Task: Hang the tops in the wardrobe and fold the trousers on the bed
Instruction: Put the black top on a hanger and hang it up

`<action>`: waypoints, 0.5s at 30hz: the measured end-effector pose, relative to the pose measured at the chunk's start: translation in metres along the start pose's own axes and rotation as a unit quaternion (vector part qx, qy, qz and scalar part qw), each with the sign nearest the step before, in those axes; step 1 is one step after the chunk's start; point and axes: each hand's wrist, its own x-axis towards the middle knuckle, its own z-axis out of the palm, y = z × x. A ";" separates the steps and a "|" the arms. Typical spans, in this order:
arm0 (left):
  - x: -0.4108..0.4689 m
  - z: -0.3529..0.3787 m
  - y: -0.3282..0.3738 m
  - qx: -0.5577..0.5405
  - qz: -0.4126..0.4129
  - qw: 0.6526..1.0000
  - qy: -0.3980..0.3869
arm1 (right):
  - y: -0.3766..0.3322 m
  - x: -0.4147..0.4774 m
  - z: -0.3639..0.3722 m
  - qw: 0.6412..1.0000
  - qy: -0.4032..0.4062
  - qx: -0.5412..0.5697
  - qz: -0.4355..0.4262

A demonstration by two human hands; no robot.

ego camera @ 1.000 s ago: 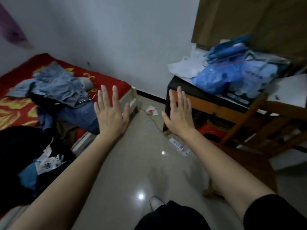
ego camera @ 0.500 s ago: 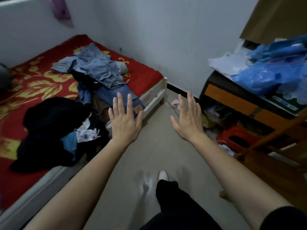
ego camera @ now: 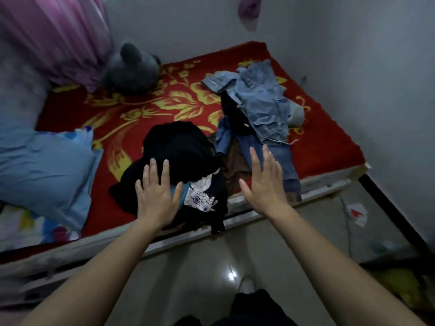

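Observation:
A bed (ego camera: 141, 109) with a red and gold flowered cover fills the middle of the view. Near its front edge lies a heap of black clothes (ego camera: 181, 149) with a white printed top (ego camera: 202, 196) showing in it. To the right sits a pile of denim: a light blue piece (ego camera: 261, 102) on top of darker blue jeans (ego camera: 280, 158), with a brown garment (ego camera: 235, 163) between the piles. My left hand (ego camera: 156, 196) hovers flat over the black heap, fingers spread. My right hand (ego camera: 264, 182) is held flat over the brown garment and jeans. Neither hand holds anything.
A light blue pillow (ego camera: 44, 170) lies at the bed's left. A grey plush toy (ego camera: 131, 67) sits at the head, beside a pink curtain (ego camera: 54, 36). White walls close the right side. Shiny floor (ego camera: 204, 267) lies below, with paper scraps (ego camera: 357, 212) at right.
The view has swung left from the desk to the bed, which now fills the frame. Both open hands have come over the clothes piles.

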 end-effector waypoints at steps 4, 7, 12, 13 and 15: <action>0.028 0.018 -0.026 0.001 -0.072 0.997 -0.031 | -0.016 0.067 0.036 0.998 -0.055 -0.004 -0.043; 0.044 0.037 -0.041 -0.008 -0.090 0.994 -0.060 | -0.031 0.102 0.071 0.993 -0.110 0.013 -0.049; 0.092 0.095 -0.075 -0.013 -0.099 0.985 -0.140 | -0.039 0.139 0.145 0.978 -0.204 0.034 0.010; 0.104 0.110 -0.083 -0.012 -0.093 0.983 -0.159 | -0.038 0.143 0.160 0.974 -0.220 0.035 0.033; 0.128 0.139 -0.097 -0.011 -0.080 0.977 -0.198 | -0.035 0.150 0.191 0.966 -0.244 0.036 0.081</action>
